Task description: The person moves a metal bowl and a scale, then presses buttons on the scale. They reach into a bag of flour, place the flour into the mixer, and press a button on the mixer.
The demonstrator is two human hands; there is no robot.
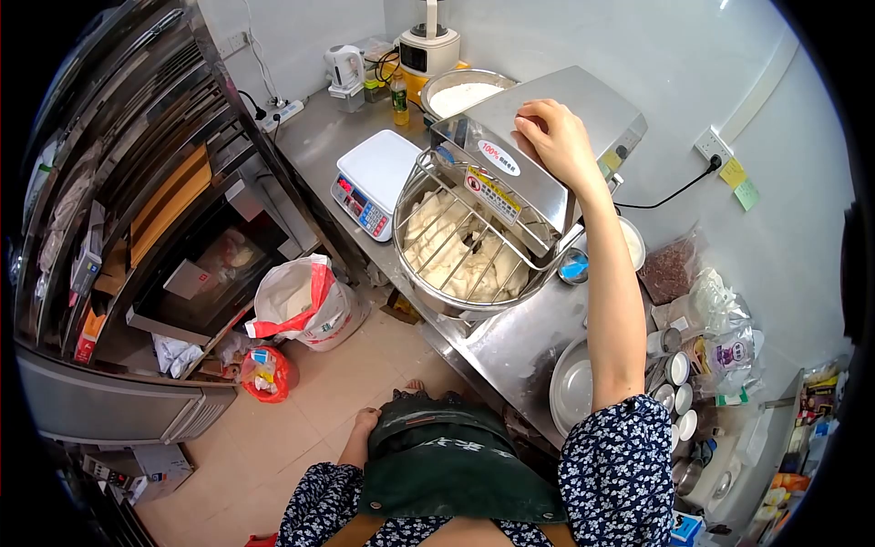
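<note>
My right hand (551, 139) rests on the top front of a steel dough mixer (583, 105), its fingers curled in, with nothing visible in them. Below it is the mixer's bowl (433, 296), holding pale, lumpy dough (447, 242). A wire guard (474, 228) covers the bowl's opening, and part of the mixing tool is hidden under the head. My left hand (366, 421) hangs low beside my dark green apron (447, 460); its fingers are mostly hidden.
Left of the bowl stands a white digital scale (383, 164). Behind is a basin of white flour (465, 96). A metal lid (574, 383) and several small containers lie to the right. An open flour sack (310, 305) and a red bag (267, 374) stand on the floor by a rack.
</note>
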